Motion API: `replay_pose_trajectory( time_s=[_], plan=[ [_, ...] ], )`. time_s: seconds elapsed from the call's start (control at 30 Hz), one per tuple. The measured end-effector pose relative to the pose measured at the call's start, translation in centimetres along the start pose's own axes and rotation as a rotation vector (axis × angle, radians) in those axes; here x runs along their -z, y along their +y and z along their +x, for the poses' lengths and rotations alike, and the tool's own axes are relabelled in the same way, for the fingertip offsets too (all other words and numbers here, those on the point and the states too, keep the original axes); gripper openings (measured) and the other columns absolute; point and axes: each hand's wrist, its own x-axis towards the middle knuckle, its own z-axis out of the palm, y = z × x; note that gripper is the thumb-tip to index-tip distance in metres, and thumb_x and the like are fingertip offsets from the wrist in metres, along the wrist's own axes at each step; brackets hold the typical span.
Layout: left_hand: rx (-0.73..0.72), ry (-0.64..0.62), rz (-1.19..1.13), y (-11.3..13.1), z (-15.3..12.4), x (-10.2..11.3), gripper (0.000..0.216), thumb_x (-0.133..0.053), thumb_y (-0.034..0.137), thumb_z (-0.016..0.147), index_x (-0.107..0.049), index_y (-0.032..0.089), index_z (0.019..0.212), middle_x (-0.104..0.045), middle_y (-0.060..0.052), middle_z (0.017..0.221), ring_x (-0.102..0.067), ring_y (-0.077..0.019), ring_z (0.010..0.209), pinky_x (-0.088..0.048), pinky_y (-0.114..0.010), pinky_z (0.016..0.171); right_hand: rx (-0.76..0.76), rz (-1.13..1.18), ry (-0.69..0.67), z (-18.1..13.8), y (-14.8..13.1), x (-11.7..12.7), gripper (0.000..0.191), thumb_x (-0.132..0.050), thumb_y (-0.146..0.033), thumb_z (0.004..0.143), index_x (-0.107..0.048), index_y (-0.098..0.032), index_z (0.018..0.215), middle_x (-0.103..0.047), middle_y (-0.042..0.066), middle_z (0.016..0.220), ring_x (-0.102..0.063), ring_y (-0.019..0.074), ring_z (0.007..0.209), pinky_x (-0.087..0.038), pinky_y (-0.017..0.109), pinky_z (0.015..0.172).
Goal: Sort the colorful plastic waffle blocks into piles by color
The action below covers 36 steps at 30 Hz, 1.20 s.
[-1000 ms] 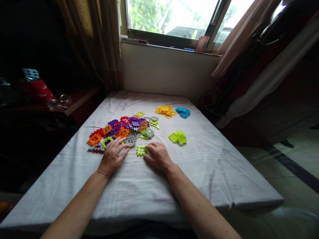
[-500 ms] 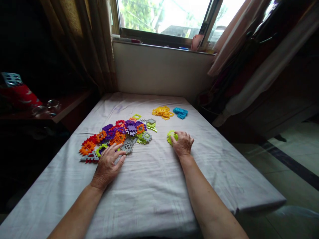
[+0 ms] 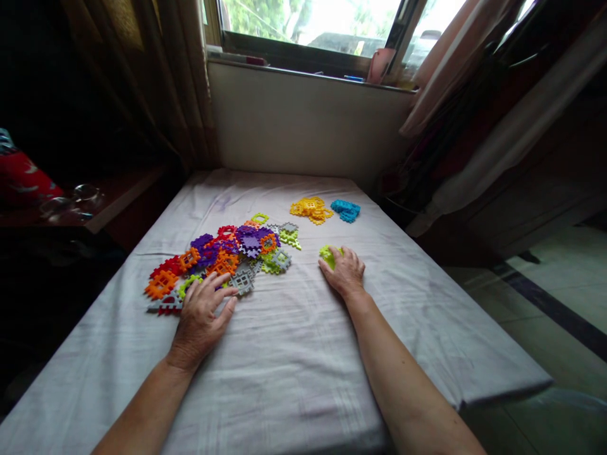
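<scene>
My left hand (image 3: 202, 322) lies with fingers spread over the near edge of a mixed pile of plastic interlocking pieces. Its fingertips touch or hover just above a grey square piece (image 3: 243, 282) and a lime-green one (image 3: 188, 286). Orange (image 3: 161, 284), purple (image 3: 205, 249) and red (image 3: 226, 232) pieces make up much of that heap. Over to the right, my right hand (image 3: 345, 270) curves down around lime-green interlocking pieces (image 3: 327, 254), its thumb along their near left side. My palm and fingers hide part of them.
Beyond my right hand sit a yellow group (image 3: 310, 208) and a blue group (image 3: 346, 210) of pieces. A pale cloth covers the table (image 3: 284, 379). Glasses (image 3: 71, 202) rest on a dark side surface at left. Hanging clothes (image 3: 478, 151) border the right side.
My right hand has closed in further over the lime-green pieces, its thumb dropping lower on their left. The left hand stays almost in place. The camera view has shifted slightly.
</scene>
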Motion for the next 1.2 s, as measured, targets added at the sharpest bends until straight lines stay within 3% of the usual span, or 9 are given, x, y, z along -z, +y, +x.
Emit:
replay_pose_trajectory(
  time_s=[0.13,0.23,0.37,0.5,0.67,0.8,0.93,1.03,1.2],
  plan=[
    [0.026,0.045,0.032,-0.4,0.1,0.2,0.026,-0.048,0.040,0.092,-0.071,0.030,0.099,-0.069,-0.003,0.127,-0.055,-0.0292,0.129,-0.034,-0.056,0.115,-0.042,-0.028,0.041,0.3,-0.1,0.6,0.047,-0.057,-0.051,0.090,-0.065,-0.026,0.129,-0.053,0.017,0.142,-0.041,0.0344,0.132,-0.031,0.051,0.104],
    [0.051,0.094,0.049,-0.8,0.2,0.2,0.027,-0.047,0.040,0.092,-0.071,0.029,0.099,-0.070,-0.004,0.125,-0.056,-0.0291,0.128,-0.033,-0.056,0.115,0.075,0.018,0.101,1.0,-1.7,1.2,0.041,-0.059,-0.044,0.090,-0.067,-0.026,0.125,-0.053,0.015,0.144,-0.043,0.0333,0.130,-0.033,0.049,0.104],
    [0.079,0.113,0.055,-1.3,0.2,-0.1,0.026,-0.048,0.040,0.092,-0.071,0.029,0.098,-0.071,-0.005,0.124,-0.058,-0.0293,0.126,-0.035,-0.056,0.114,0.265,0.053,-0.064,3.2,-5.8,1.7,0.033,-0.054,-0.032,0.093,-0.069,-0.028,0.122,-0.066,0.010,0.128,-0.058,0.0255,0.112,-0.042,0.037,0.094],
    [0.100,0.130,0.063,-1.7,0.1,-0.4,0.026,-0.049,0.040,0.092,-0.071,0.028,0.097,-0.071,-0.006,0.122,-0.059,-0.0301,0.123,-0.035,-0.056,0.114,0.264,-0.051,-0.185,5.6,-9.3,1.7,0.035,-0.054,-0.032,0.093,-0.066,-0.031,0.127,-0.068,0.008,0.122,-0.062,0.0231,0.106,-0.046,0.032,0.084],
    [0.100,0.122,0.060,-1.9,0.1,-0.6,0.026,-0.048,0.039,0.092,-0.071,0.028,0.098,-0.071,-0.005,0.123,-0.059,-0.0294,0.123,-0.036,-0.054,0.113,0.271,-0.099,-0.201,6.1,-10.5,1.4,0.027,-0.054,-0.029,0.093,-0.075,-0.029,0.110,-0.071,0.009,0.112,-0.065,0.0220,0.099,-0.046,0.030,0.079],
    [0.078,0.123,0.041,-2.0,0.1,-0.6,0.027,-0.048,0.039,0.092,-0.072,0.027,0.099,-0.070,-0.006,0.125,-0.059,-0.0302,0.124,-0.038,-0.054,0.112,0.304,-0.113,-0.181,5.2,-9.9,1.7,0.030,-0.048,-0.026,0.096,-0.073,-0.026,0.112,-0.071,0.010,0.113,-0.065,0.0215,0.100,-0.045,0.030,0.081],
    [0.052,0.158,0.038,-1.9,0.1,-0.5,0.028,-0.048,0.039,0.093,-0.073,0.026,0.097,-0.071,-0.006,0.122,-0.060,-0.0295,0.122,-0.040,-0.052,0.110,0.293,-0.125,-0.154,5.4,-7.4,2.7,0.035,-0.038,-0.022,0.099,-0.071,-0.019,0.112,-0.072,0.015,0.110,-0.066,0.0218,0.099,-0.045,0.030,0.083],
    [0.029,0.173,0.045,-1.8,0.2,-0.5,0.029,-0.048,0.039,0.093,-0.073,0.024,0.096,-0.072,-0.007,0.121,-0.061,-0.0296,0.121,-0.042,-0.051,0.109,0.147,-0.099,-0.139,6.7,-4.2,3.9,0.039,-0.035,-0.025,0.100,-0.070,-0.019,0.116,-0.072,0.015,0.115,-0.067,0.0232,0.101,-0.045,0.029,0.079],
    [0.024,0.164,0.042,-1.8,0.2,-0.4,0.029,-0.048,0.040,0.093,-0.073,0.025,0.096,-0.072,-0.008,0.120,-0.061,-0.0298,0.120,-0.044,-0.051,0.108,-0.122,-0.040,-0.281,8.6,1.1,5.2,0.041,-0.038,-0.026,0.095,-0.073,-0.020,0.114,-0.074,0.011,0.115,-0.069,0.0229,0.101,-0.045,0.026,0.071]
  ],
)
